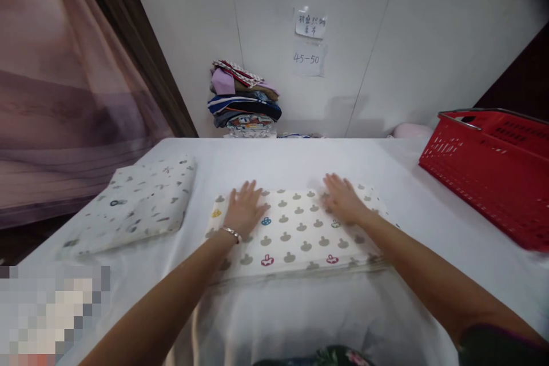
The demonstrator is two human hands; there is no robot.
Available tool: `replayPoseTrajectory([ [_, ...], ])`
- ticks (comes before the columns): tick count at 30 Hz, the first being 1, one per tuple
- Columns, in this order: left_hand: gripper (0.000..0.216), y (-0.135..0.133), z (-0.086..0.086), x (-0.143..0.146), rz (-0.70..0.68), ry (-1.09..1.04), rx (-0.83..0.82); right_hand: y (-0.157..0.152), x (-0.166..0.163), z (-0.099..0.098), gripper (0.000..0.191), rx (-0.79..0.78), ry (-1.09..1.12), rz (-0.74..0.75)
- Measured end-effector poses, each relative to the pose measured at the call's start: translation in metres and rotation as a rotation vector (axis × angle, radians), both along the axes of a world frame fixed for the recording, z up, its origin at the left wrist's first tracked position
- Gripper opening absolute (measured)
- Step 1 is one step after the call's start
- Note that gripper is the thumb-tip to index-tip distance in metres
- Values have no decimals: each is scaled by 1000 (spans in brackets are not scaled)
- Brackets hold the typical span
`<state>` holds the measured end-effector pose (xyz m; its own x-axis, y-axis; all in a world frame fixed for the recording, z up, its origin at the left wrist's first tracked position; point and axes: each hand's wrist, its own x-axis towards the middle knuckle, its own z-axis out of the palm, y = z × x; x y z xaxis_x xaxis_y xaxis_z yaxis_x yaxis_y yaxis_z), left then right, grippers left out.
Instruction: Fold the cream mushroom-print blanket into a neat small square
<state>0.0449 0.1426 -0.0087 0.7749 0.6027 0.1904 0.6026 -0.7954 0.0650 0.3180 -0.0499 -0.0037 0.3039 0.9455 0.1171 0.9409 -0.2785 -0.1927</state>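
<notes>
A folded white cloth (295, 234) printed with grey, blue, yellow and red mushrooms lies in front of me on the white-covered table. My left hand (245, 209) rests flat on its left part, fingers spread, a bracelet around the wrist. On the cloth's right part lies my right hand (343, 197), palm down and slightly blurred, with its fingers apart. Neither hand grips anything. To the left sits another folded white cloth (146, 200) with small dark prints, apart from both hands.
A red plastic basket (489, 166) with a metal handle stands at the right. Behind the table's far edge rises a stack of folded fabrics (244, 100). Two paper notes (309, 57) are on the wall. A pinkish curtain (64, 80) hangs at the left.
</notes>
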Motion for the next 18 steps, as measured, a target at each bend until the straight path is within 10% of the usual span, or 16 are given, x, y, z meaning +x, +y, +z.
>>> replayPoseTrajectory([
  [7, 71, -7, -27, 11, -77, 107, -152, 17, -26, -26, 74, -126, 91, 140],
  [18, 75, -2, -10, -1, 57, 113, -214, 17, -40, -24, 73, -111, 107, 65],
])
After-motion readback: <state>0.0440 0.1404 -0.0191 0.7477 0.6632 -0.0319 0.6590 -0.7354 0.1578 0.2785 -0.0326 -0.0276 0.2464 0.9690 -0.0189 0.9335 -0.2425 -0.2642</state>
